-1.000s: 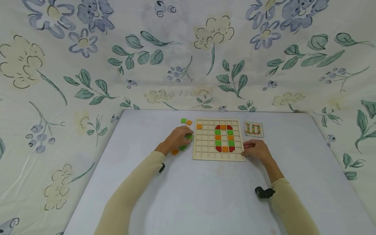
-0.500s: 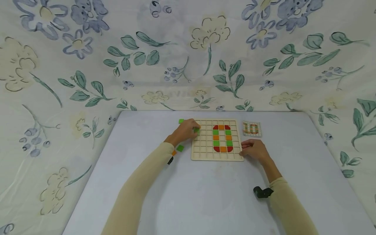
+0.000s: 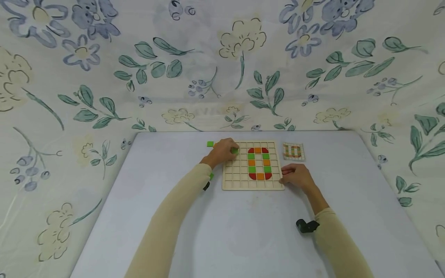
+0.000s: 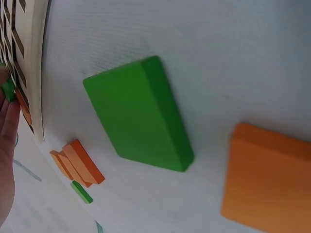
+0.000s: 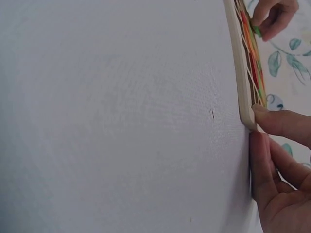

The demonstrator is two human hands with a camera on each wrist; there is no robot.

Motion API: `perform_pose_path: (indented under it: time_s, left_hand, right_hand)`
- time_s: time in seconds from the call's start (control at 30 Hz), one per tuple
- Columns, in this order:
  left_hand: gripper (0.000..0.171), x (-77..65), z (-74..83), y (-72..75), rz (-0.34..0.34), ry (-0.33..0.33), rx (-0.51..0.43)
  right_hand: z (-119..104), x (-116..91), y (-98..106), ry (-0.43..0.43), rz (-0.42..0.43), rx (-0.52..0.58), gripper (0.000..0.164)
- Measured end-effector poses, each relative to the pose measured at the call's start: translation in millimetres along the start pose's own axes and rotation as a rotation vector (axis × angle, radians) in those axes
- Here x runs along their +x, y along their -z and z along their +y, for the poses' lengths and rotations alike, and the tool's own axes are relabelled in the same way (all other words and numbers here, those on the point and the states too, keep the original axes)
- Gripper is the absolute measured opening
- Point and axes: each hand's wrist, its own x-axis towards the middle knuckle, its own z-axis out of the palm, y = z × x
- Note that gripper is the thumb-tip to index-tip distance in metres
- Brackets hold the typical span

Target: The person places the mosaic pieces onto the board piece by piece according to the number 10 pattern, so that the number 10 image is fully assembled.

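Observation:
A wooden grid board [image 3: 236, 182] lies on the table, with red, orange and green tiles [image 3: 258, 163] forming a ring in its right half. Over the board's upper left cells, my left hand [image 3: 222, 150] pinches a green square tile [image 3: 235, 151] between thumb and fingers. The left wrist view shows this tile at the grid, beside an orange tile [image 4: 23, 107] set in the board. At the lower right corner my right hand [image 3: 298, 176] grips the board's edge, thumb on top and fingers against the side, as the right wrist view shows.
Loose tiles lie left of the board: a green one [image 4: 138, 114] and an orange one [image 4: 267, 179] close to the left wrist, with orange tiles [image 4: 82, 162] and another green tile [image 4: 81, 192] farther off. Right of the board lies a small pattern card [image 3: 293, 151]. Flowered cloth [image 3: 208, 77] hangs behind.
My left hand has gone from the loose tiles to the board's upper left, carrying the green tile. The right hand stays at the board's corner. The head view has shifted slightly.

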Motion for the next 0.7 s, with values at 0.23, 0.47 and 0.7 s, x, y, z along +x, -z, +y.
perform_pose_path:
  time_s: [0.23,0.47,0.7]
  left_hand:
    - [0.032,8.0,0.9,-3.0,-0.029,0.012,-0.008]
    - [0.028,7.7,7.8,-2.7,-0.046,0.078,0.025]
    - [0.026,7.2,18.9,-0.4,-0.095,0.122,0.11]
  right_hand:
    - [-2.1,-2.4,-0.9,-0.018,0.001,0.001,0.046]
    - [-0.8,-1.1,-1.3,-0.01,-0.006,0.008,0.045]
    - [0.0,0.2,-0.8,-0.012,-0.001,0.009,0.046]
